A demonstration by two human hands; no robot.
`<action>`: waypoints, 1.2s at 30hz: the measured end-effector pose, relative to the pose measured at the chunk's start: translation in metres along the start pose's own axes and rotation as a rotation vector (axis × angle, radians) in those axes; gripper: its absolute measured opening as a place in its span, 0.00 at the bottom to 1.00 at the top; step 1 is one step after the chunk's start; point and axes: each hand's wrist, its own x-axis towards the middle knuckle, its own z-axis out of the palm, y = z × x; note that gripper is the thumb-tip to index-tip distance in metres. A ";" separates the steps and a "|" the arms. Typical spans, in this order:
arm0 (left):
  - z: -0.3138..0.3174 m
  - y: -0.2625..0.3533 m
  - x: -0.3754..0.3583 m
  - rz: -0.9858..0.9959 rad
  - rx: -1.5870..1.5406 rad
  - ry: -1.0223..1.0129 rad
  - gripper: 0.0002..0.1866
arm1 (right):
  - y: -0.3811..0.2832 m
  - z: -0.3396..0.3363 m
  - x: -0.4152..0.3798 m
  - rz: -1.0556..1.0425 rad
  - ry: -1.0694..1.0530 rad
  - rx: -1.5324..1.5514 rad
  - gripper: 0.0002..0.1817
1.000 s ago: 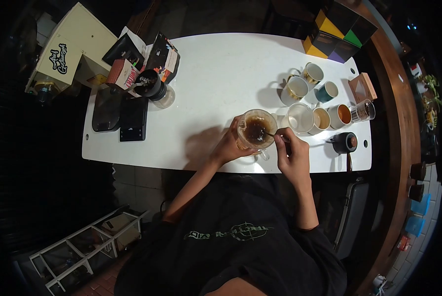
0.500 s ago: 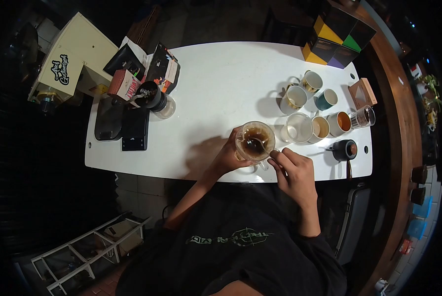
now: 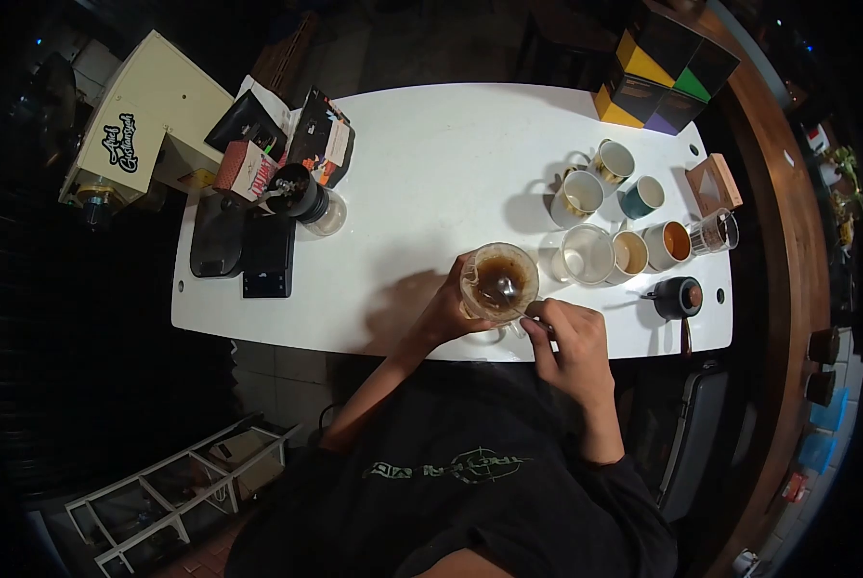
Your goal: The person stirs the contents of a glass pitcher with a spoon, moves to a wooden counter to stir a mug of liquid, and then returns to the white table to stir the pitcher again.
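Observation:
My left hand is wrapped round the left side of a clear glass vessel near the table's front edge. Inside it is brown liquid with darker residue on the wall. My right hand pinches the handle of a metal spoon, whose bowl is in the vessel at the liquid. To the right of the vessel stands an empty-looking clear glass, beside a cream-lined cup and an orange-lined cup.
The white table also bears patterned mugs, a teal cup, a small dark pot, a black scale, a grinder, a cream machine and stacked coloured boxes.
The spoon's bowl now shows more clearly in the vessel, and my right hand has shifted slightly down and left. The whole view has moved a little.

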 end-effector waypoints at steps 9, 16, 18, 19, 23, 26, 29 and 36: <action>0.001 -0.005 -0.002 -0.065 -0.045 -0.028 0.52 | 0.007 0.005 0.000 0.038 0.003 -0.076 0.08; 0.002 0.001 0.000 -0.066 -0.035 -0.025 0.49 | 0.009 0.005 0.002 0.043 0.089 -0.094 0.07; 0.001 0.001 -0.002 -0.075 -0.015 -0.025 0.49 | 0.011 0.007 0.001 0.064 0.066 -0.098 0.07; 0.001 0.000 -0.002 -0.072 -0.013 -0.026 0.49 | 0.013 0.008 0.001 0.088 0.041 -0.101 0.06; 0.001 0.001 -0.003 -0.056 0.070 -0.034 0.50 | 0.015 0.012 -0.002 0.144 0.037 -0.016 0.06; 0.001 0.008 -0.002 -0.067 0.037 -0.030 0.50 | 0.015 0.011 -0.004 0.195 0.015 0.035 0.05; 0.000 0.005 -0.002 -0.085 -0.019 -0.024 0.50 | 0.013 0.008 -0.004 0.223 0.062 0.141 0.04; 0.003 0.001 -0.002 -0.128 -0.088 -0.009 0.52 | 0.007 -0.001 0.000 0.205 0.073 0.190 0.03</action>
